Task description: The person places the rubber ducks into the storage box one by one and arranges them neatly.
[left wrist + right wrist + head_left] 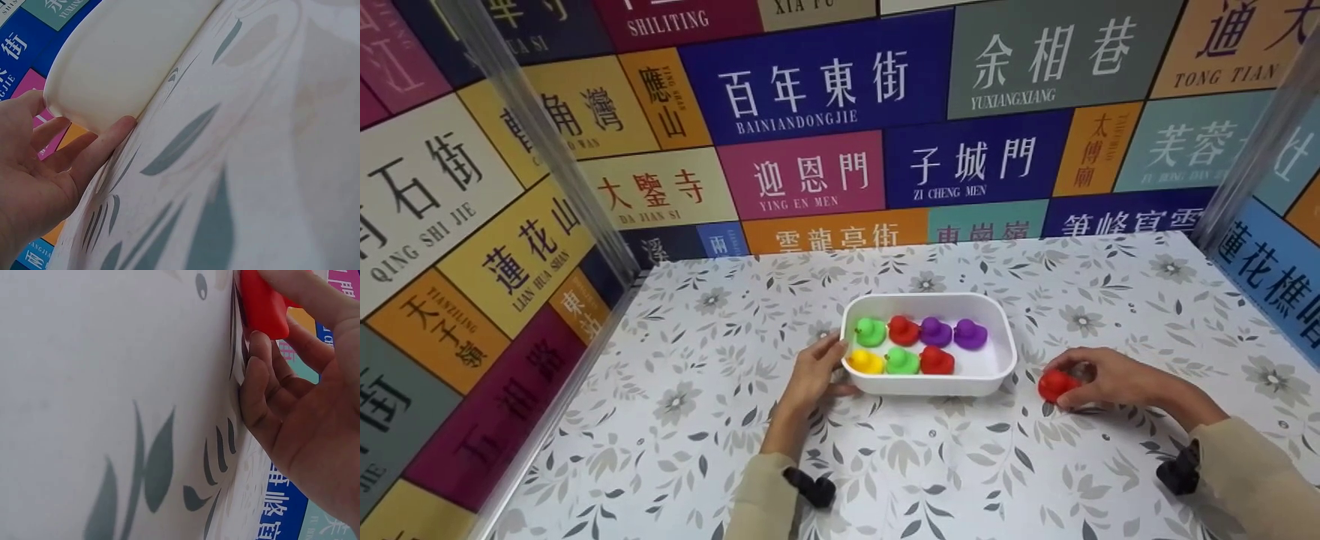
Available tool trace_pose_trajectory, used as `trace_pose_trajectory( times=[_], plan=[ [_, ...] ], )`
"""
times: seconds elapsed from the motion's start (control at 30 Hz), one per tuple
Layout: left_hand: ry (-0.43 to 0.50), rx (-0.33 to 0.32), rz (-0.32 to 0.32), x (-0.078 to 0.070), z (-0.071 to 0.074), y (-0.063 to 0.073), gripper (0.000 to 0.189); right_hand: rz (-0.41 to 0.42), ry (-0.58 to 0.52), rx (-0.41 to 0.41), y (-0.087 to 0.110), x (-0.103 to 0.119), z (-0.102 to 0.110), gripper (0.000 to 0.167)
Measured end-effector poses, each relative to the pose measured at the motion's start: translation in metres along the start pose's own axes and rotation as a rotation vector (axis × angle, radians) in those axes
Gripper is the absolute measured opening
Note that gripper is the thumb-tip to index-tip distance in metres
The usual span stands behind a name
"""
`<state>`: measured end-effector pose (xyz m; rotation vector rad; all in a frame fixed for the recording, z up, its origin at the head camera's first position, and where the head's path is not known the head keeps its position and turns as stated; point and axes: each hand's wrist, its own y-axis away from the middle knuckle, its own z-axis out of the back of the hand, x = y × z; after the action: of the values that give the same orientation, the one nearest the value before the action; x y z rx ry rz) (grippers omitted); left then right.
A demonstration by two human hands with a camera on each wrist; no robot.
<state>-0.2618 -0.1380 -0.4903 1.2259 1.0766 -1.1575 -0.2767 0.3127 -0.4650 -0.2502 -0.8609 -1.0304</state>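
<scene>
A white container with rounded corners stands on the table, with several small toy ducks in two rows inside. The back row runs green duck, red duck, purple duck, purple duck; in front lie a yellow duck, a green one and a red one. My left hand holds the container's left end, its fingertips at the rim and low on the wall in the left wrist view. To the right of the container, my right hand pinches another red toy duck between thumb and fingers, close over the tabletop.
A white cloth with grey leaves and flowers covers the table. Panels of coloured blocks with Chinese lettering rise along the back and both sides. Clear upright strips mark the left and right corners. Each wrist wears a small black camera.
</scene>
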Motion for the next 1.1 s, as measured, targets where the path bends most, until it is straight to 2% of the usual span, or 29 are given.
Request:
trace_pose_trajectory(
  times=[0.13, 0.27, 0.47, 0.77, 1.0, 1.1],
  plan=[
    [0.007, -0.002, 0.013, 0.001, 0.000, 0.000, 0.049, -0.034, -0.059, -0.022, -0.001, 0.000, -0.003, 0.059],
    [0.003, -0.006, 0.019, 0.002, 0.000, -0.001, 0.050, -0.047, -0.079, -0.067, 0.000, 0.002, -0.006, 0.055],
    [-0.005, -0.008, 0.001, 0.002, -0.001, -0.001, 0.050, -0.011, -0.102, -0.154, 0.004, 0.004, -0.010, 0.044],
    [-0.009, -0.013, 0.023, -0.001, -0.001, -0.001, 0.049, 0.032, -0.266, -0.214, 0.008, 0.023, -0.007, 0.047],
    [-0.011, -0.017, 0.033, 0.000, -0.001, -0.001, 0.050, 0.048, -0.268, -0.191, 0.002, 0.049, -0.002, 0.046],
    [-0.008, -0.012, 0.030, -0.004, -0.002, 0.002, 0.050, 0.079, -0.271, -0.181, -0.004, 0.060, 0.001, 0.043]
  ],
)
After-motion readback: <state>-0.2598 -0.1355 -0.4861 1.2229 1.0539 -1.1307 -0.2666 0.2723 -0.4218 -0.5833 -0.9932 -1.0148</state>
